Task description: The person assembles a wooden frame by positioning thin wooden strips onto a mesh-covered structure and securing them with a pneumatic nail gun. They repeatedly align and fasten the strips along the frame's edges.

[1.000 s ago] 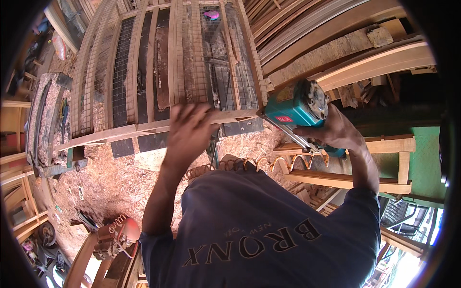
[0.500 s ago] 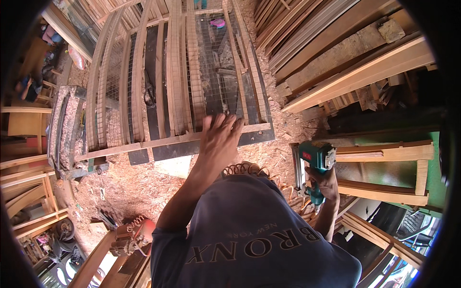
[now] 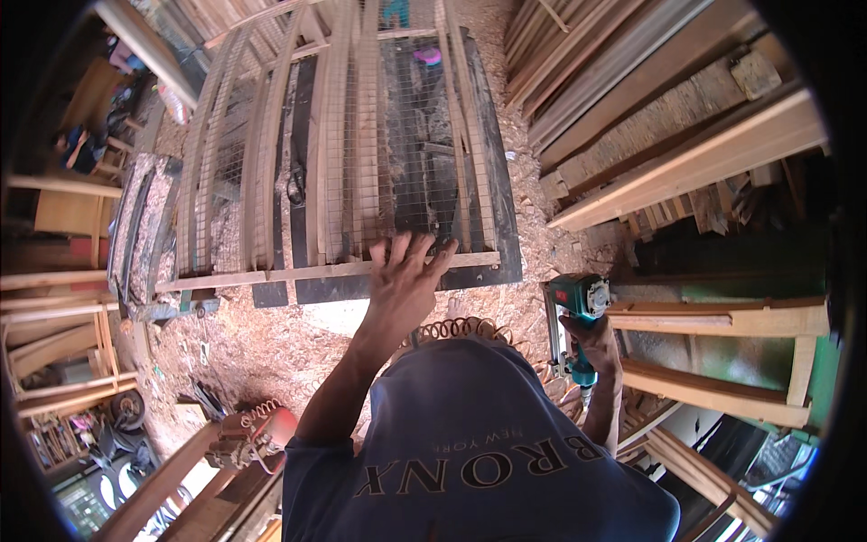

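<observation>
The near rail [image 3: 325,272] of the slatted, mesh-covered wooden frame [image 3: 366,135] lies ahead and to the left of the right hand [image 3: 593,341], with a clear gap between; its long axis runs crosswise in front of the person, rising slightly toward the right, while the slats run away from it. The left hand [image 3: 406,275] is much the nearer — it lies over the rail toward its right end, fingers spread and thumb apart, not visibly clamped on anything. The right hand is wrapped around the grip of a green nailer [image 3: 573,294], held beside the person's right, well off the frame and closer to the body than the rail. The frame rests on a dark table [image 3: 508,221], whose edge shows past the frame's right side. Compared with a second ago, the nailer has come away from the frame's right corner, down and back toward the body — and the left hand, then blurred over the middle of the rail, now rests farther right along it.
</observation>
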The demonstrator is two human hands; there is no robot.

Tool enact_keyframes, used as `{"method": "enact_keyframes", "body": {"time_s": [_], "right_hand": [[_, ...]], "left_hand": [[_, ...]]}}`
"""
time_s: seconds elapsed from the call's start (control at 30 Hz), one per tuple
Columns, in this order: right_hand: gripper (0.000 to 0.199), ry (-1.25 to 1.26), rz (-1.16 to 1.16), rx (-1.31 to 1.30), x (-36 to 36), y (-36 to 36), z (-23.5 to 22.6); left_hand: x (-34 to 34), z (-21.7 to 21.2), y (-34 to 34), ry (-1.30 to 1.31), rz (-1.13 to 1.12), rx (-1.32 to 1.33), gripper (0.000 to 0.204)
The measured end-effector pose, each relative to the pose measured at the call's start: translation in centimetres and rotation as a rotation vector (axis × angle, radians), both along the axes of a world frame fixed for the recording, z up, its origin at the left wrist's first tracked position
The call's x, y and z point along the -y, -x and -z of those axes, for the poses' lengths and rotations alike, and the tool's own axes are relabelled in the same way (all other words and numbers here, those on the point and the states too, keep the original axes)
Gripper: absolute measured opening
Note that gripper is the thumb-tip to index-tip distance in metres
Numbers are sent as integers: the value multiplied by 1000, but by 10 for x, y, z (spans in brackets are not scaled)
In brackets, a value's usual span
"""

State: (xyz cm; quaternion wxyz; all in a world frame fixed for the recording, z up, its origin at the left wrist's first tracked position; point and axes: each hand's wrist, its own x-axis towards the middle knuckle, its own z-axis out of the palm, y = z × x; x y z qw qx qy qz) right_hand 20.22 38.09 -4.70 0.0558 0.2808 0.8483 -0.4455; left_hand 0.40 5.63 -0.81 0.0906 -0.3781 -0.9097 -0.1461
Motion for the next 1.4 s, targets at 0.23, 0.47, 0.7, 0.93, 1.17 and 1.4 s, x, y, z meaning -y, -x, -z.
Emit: {"method": "enact_keyframes", "body": {"time_s": [0.23,0.47,0.7,0.93,1.17,1.4], "right_hand": [[23,98,6,152,1,10,36],[21,96,-107,244,-2,-2,68],[21,136,-82,198,36,-28,88],[25,202,49,121,88,-83,127],[27,157,89,-3,159,-156,132],[36,-19,-54,75,208,-175,64]], "left_hand": [[-1,-53,-47,-425,13,66,64],[-25,-168,-81,-1454,274,-162,26],[-4,-168,-122,-1563,269,-265,27],[77,-120,-189,-1424,495,-141,28],[302,238,-300,-757,-700,855,36],[421,374,-632,-777,-1087,1692,39]]}}
